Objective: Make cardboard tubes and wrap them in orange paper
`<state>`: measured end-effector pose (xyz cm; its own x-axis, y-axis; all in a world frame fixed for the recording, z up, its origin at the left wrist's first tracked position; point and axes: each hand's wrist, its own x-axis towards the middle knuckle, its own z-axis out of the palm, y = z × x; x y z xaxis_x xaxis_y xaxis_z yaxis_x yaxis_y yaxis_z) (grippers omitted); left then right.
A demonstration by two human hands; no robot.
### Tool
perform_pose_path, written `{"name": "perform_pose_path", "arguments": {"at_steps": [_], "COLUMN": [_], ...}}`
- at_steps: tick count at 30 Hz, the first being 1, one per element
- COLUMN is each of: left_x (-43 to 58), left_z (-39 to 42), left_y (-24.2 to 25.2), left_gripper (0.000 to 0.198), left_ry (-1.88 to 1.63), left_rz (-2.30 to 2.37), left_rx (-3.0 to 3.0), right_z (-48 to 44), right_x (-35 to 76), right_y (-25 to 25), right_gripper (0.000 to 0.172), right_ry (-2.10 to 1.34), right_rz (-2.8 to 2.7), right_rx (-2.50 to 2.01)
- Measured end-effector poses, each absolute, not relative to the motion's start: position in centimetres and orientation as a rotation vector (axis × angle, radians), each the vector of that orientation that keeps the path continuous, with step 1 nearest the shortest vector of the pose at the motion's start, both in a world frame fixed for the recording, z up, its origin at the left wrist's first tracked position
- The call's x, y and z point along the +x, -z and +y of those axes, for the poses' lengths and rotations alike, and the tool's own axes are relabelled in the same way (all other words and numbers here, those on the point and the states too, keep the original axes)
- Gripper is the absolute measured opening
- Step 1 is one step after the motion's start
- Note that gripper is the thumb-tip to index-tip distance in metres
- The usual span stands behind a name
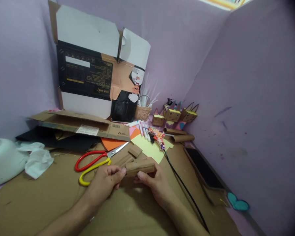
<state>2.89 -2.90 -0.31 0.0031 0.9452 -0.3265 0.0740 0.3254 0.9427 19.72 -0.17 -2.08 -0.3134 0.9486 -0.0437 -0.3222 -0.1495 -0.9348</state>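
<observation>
Both my hands hold a small folded brown cardboard piece just above the cardboard-covered work surface. My left hand pinches its left end with thumb and fingers. Its right side sits in my right hand, fingers curled under it and thumb in front. More folded cardboard strips lie just behind it. Scissors with one red and one yellow handle lie to the left, blades pointing right.
A black cable runs along the right. A dark phone lies by the right wall. Yellow and orange paper, markers, small cardboard figures, a flattened box, a printed carton, crumpled tissue and a white bowl surround the area.
</observation>
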Motion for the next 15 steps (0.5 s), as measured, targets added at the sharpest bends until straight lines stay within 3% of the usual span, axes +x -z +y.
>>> {"name": "perform_pose_path", "arguments": {"at_steps": [3,8,15], "left_x": [2.8,2.5,3.0], "left_z": [-2.8,-3.2,-3.5], "left_y": [0.3,-0.8,-0.8], "left_gripper": [0.044,0.03,0.031], "left_ry": [-0.94,-1.268,-1.104], "left_rz": [1.371,1.514,1.375], "left_rx": [0.919,1.136,1.115], "right_z": [-0.3,-0.5,-0.2], "right_x": [19.8,20.0,20.0], "right_y": [1.9,1.6,1.4], "right_gripper": [0.04,0.052,0.046], "right_ry": [-1.64,-1.886,-1.887], "right_rz": [-1.157,-1.142,-1.087], "right_rx": [-0.867,-0.791,-0.69]}}
